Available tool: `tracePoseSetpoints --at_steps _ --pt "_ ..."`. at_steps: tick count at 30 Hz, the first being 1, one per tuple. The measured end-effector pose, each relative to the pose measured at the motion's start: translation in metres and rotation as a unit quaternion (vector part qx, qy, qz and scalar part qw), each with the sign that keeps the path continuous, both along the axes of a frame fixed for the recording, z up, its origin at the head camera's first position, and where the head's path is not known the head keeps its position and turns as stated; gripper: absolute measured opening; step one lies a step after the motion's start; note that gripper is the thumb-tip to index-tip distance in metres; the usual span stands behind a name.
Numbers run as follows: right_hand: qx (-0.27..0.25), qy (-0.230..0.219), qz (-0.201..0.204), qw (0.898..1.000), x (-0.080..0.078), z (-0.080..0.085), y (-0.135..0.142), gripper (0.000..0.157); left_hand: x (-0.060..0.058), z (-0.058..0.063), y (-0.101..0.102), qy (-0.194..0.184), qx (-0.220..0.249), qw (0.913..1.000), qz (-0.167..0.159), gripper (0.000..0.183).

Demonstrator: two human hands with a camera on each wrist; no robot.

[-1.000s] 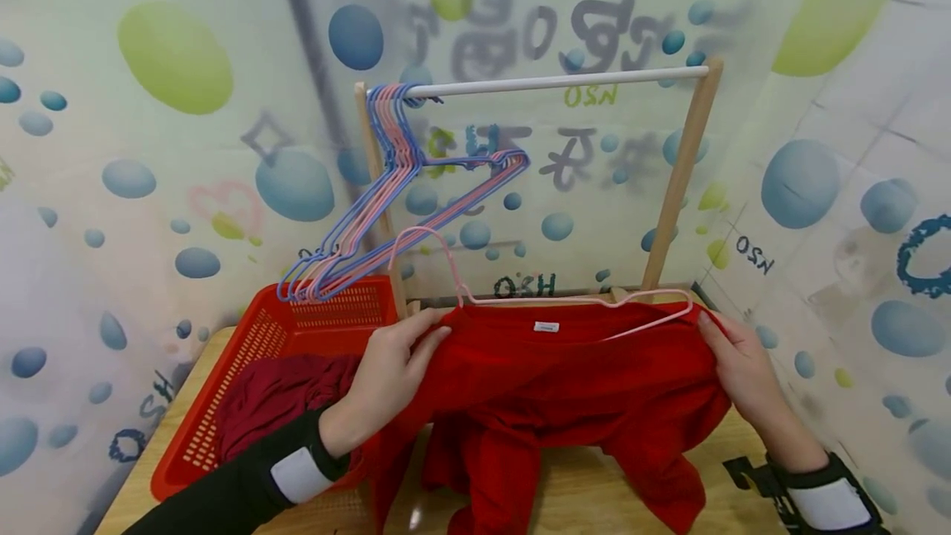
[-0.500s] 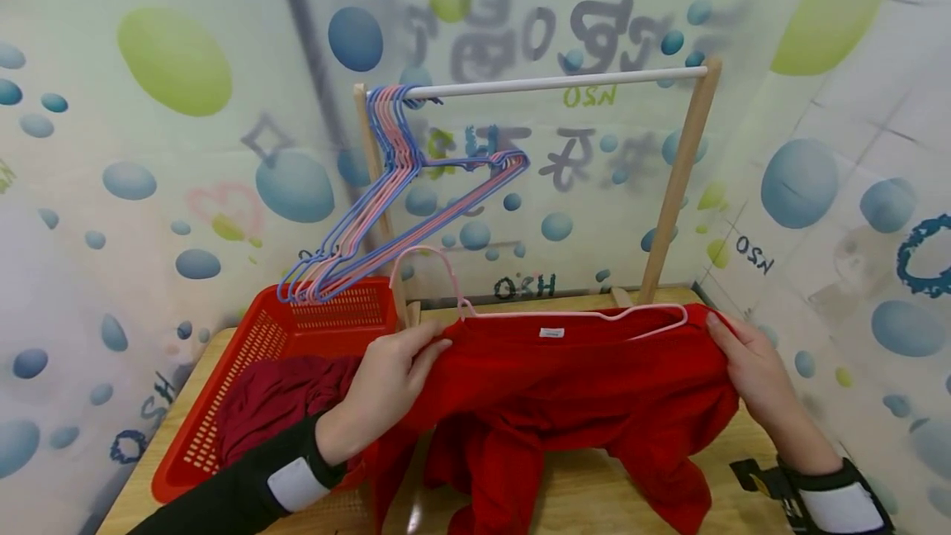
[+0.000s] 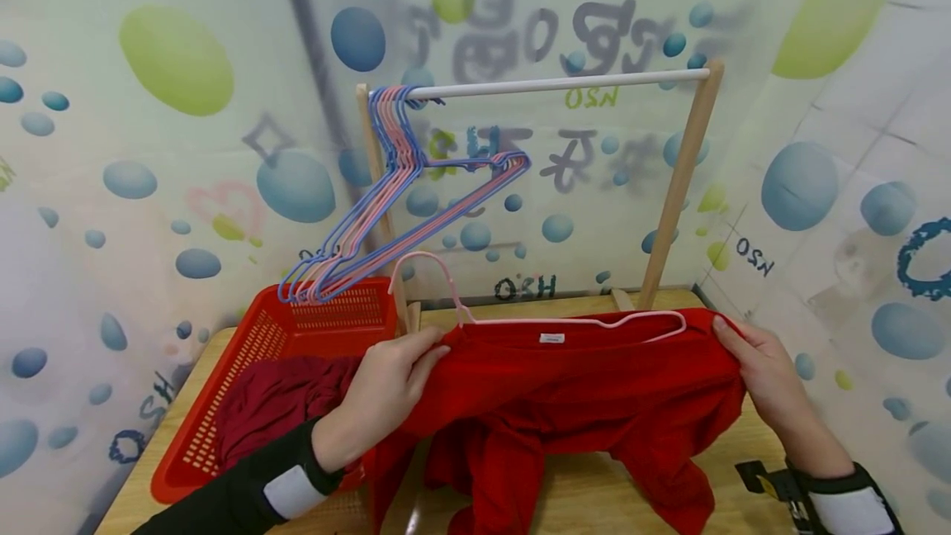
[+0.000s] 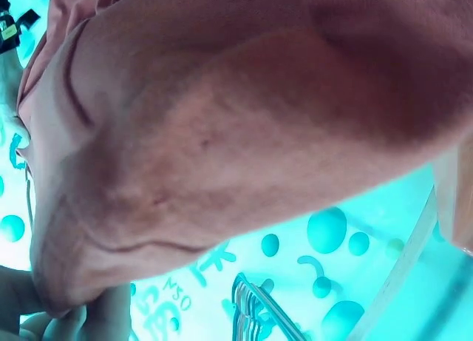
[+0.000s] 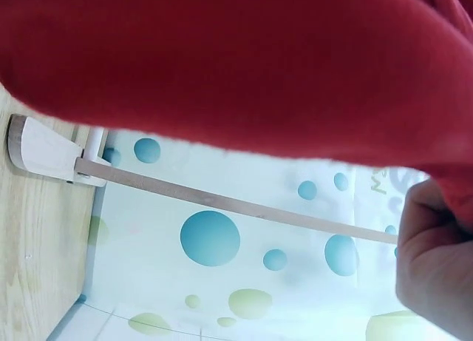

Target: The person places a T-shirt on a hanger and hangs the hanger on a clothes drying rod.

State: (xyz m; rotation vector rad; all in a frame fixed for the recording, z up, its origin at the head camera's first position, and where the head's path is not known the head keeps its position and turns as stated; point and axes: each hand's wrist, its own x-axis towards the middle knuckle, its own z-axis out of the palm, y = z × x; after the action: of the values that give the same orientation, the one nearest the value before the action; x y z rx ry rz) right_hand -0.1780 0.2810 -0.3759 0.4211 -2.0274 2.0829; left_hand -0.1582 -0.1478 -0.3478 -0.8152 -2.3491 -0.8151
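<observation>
A red long-sleeved top (image 3: 572,390) is stretched sideways between my two hands, with a white label at its neckline. A pink clothes hanger (image 3: 550,321) lies along that neckline; its hook sticks up at the left and its right end shows inside the opening. My left hand (image 3: 386,390) pinches the cloth at the neckline's left side, beside the hanger's neck. At the right shoulder, thumb and fingers of my right hand (image 3: 768,374) grip the fabric. The top's cloth fills most of both wrist views, and the hanger's left end is hidden inside it.
Several blue and pink hangers (image 3: 397,180) hang bunched at the left of a white rail (image 3: 565,86) on wooden posts. A red plastic basket (image 3: 260,320) holds a dark red garment (image 3: 286,395). Both stand on a wooden table (image 3: 587,490), before a patterned backdrop.
The hanger and the top's neckline have sunk a little. My right hand has moved slightly right and down, pulling the shoulder outward past the hanger's right end. My left hand has barely shifted.
</observation>
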Motion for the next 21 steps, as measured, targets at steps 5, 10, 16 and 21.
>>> tracePoseSetpoints --at_steps 5,10,16,21 --pt "-0.014 0.010 0.027 0.999 0.0006 0.0007 0.0014 0.041 0.0005 -0.0005 -0.0002 0.004 -0.004 1.0000 0.003 0.009" --pt "0.014 0.009 0.039 0.999 -0.0038 0.0013 0.0003 0.040 0.0018 -0.0027 0.0013 0.018 -0.007 0.9998 0.003 0.008" --pt "0.072 -0.004 0.056 0.996 -0.0070 0.0013 -0.0002 0.041 0.0030 -0.0040 0.0049 0.023 -0.009 0.9997 0.004 0.008" --pt "0.108 0.026 0.082 0.990 -0.0055 0.0053 -0.0029 0.044 0.0024 -0.0025 0.0061 0.017 -0.006 0.9998 0.002 0.008"
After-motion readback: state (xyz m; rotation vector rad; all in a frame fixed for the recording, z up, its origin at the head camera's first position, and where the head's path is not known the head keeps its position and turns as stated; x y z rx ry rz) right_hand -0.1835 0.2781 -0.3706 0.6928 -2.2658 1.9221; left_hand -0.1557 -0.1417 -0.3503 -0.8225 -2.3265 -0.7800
